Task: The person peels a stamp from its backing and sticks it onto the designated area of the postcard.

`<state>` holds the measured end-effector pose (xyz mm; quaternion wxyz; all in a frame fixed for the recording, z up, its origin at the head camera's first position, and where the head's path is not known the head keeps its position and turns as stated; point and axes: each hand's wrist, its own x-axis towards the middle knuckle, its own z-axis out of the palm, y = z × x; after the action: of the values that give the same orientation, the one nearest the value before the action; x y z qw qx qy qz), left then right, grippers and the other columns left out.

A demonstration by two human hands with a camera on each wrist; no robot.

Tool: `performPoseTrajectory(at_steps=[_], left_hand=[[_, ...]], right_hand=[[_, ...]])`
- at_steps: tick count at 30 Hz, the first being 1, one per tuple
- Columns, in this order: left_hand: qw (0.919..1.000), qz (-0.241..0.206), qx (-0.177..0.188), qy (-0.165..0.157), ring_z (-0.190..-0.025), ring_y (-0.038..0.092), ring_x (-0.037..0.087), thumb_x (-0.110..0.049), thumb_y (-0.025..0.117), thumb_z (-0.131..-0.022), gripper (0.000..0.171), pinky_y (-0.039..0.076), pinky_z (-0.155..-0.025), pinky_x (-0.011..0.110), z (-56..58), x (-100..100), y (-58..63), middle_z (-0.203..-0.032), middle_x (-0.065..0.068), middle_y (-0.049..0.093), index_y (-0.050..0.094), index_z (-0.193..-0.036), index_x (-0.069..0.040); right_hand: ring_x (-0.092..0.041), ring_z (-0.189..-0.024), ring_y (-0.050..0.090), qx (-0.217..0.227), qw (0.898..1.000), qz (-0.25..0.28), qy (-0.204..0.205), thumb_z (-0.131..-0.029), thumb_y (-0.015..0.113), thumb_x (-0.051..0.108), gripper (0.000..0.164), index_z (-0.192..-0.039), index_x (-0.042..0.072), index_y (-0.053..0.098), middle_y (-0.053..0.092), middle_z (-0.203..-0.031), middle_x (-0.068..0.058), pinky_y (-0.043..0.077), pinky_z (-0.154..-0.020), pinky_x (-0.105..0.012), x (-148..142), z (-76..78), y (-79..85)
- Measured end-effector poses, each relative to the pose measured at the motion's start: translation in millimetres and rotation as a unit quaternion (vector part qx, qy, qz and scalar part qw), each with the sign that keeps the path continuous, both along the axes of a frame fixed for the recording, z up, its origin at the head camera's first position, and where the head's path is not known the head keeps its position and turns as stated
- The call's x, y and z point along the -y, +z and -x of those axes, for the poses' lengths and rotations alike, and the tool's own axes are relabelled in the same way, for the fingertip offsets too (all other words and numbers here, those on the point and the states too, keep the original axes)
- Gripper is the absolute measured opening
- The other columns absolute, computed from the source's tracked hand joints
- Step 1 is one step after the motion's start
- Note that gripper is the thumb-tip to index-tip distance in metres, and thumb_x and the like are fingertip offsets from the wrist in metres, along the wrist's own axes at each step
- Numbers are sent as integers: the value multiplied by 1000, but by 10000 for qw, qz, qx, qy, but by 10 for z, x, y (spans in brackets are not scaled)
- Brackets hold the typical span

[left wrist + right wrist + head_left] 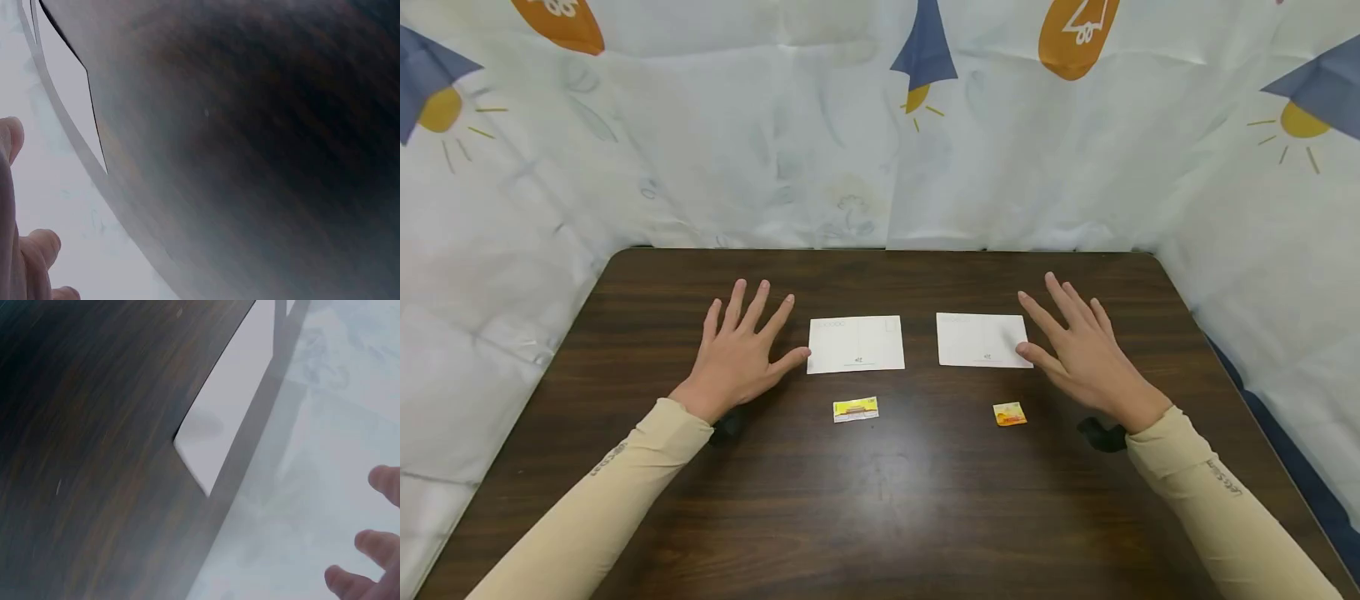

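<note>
Left hand [733, 358]: fingers straight and fanned, palm down, nothing gripped. Thumb tip reaches the near-left edge of the left card [856, 344]; touching or just above, cannot tell.

Right hand [1082, 358]: spread likewise, thumb overlapping the corner of the right card [983, 340] as seen from the head. Soft shadow on that card in the right wrist view suggests the hand hovers rather than presses. The mirrored pose, outside both cards, probably keeps the middle in plain sight.

Pale sleeves [602, 492] end at the wrists, fingers bare. Dark band [1101, 435] under the right wrist, likely the camera mount.

Between the hands: both cards flat, side by side, a gap between, faint printing face up. Set apart, it seems, so each hand has its own.

Nearer the person: yellow slip [855, 409] below the left card, smaller orange slip [1010, 414] below the right, slightly rightward. Neither touches a card. Reads as deliberate pairing, one slip per card, nothing covered.

All on the dark surface [880, 517], well within reach. Beyond its far edge, printed white cloth [820, 125], perhaps hung to screen off the background.
</note>
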<state>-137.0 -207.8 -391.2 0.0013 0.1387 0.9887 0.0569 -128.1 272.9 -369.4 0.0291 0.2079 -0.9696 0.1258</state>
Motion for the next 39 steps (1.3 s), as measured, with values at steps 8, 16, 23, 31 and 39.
performPoseTrajectory(at_steps=[8, 16, 23, 31, 39], left_hand=[[9999, -27, 93, -113, -163, 1, 44, -66, 52, -100, 88, 7, -129, 67, 34, -116, -78, -176, 17, 10, 19, -167, -20], [9992, -121, 184, -325, -163, 7, 43, -61, 54, -101, 90, 13, -129, 65, 48, -218, -111, -175, 20, 13, 20, -166, -8], [9982, -171, 368, -434, -163, 8, 42, -59, 55, -102, 93, 15, -130, 64, 72, -284, -143, -175, 20, 12, 17, -165, -3], [9937, -186, 583, -936, -164, 10, 39, -58, 57, -101, 95, 17, -131, 60, 121, -319, -165, -175, 19, 13, 15, -165, -1], [9910, -54, 731, -1124, -163, 13, 39, -52, 54, -104, 89, 18, -132, 59, 138, -435, -191, -174, 21, 16, 16, -164, 1]], right_hand=[[-49, -150, 37, -352, 9956, 780, 368, -100, 69, 39, 74, -162, 16, 37, 29, -169, -21, 26, -119, -73, 271, 15, -128], [-31, -139, 53, -7, 9843, 1760, 164, -94, 77, 38, 74, -157, 21, 42, 47, -156, -7, 51, -108, -56, 587, -20, -204], [-29, -123, 65, 501, 9721, 2272, 301, -93, 79, 33, 69, -153, 17, 49, 58, -148, -9, 60, -92, -46, 857, -49, -271], [-25, -120, 69, 1033, 9428, 3126, 521, -93, 79, 24, 57, -145, 17, 56, 64, -142, -10, 60, -97, -37, 1146, -48, -343], [-21, -112, 70, 1259, 9435, 2969, 762, -94, 78, 24, 54, -141, 7, 59, 70, -130, -9, 59, -98, -37, 1341, -71, -412]])
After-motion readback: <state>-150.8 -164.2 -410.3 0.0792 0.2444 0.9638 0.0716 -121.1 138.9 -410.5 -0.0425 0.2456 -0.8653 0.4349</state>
